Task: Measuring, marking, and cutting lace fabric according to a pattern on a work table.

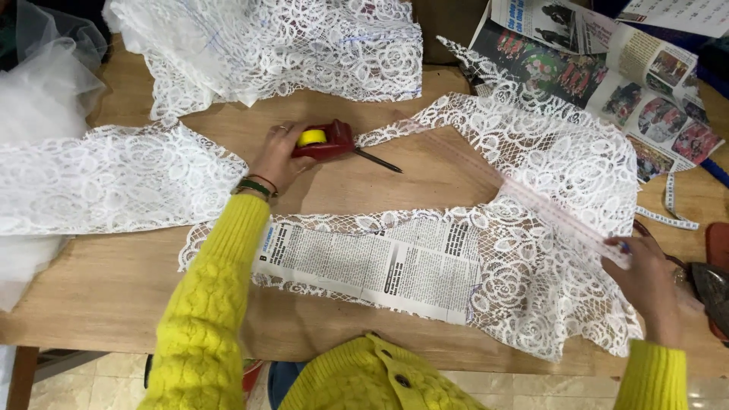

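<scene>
My left hand (pixel 277 156) reaches across the wooden table (pixel 114 281) and grips a red and yellow scissors handle (pixel 325 141); its dark blades (pixel 377 161) point right. My right hand (pixel 645 281) holds the near end of a long clear ruler (pixel 524 190) that lies slantwise over white lace fabric (pixel 562 152). A newspaper pattern piece (pixel 380 262) lies on the lace near the front edge. Both sleeves are yellow knit.
More white lace (pixel 281 45) is heaped at the back, a lace strip (pixel 106 178) lies at left beside white tulle (pixel 38 83). Open newspaper pages (pixel 607 68) sit at the back right. A measuring tape (pixel 672 212) and a dark tool (pixel 714 288) lie at the right edge.
</scene>
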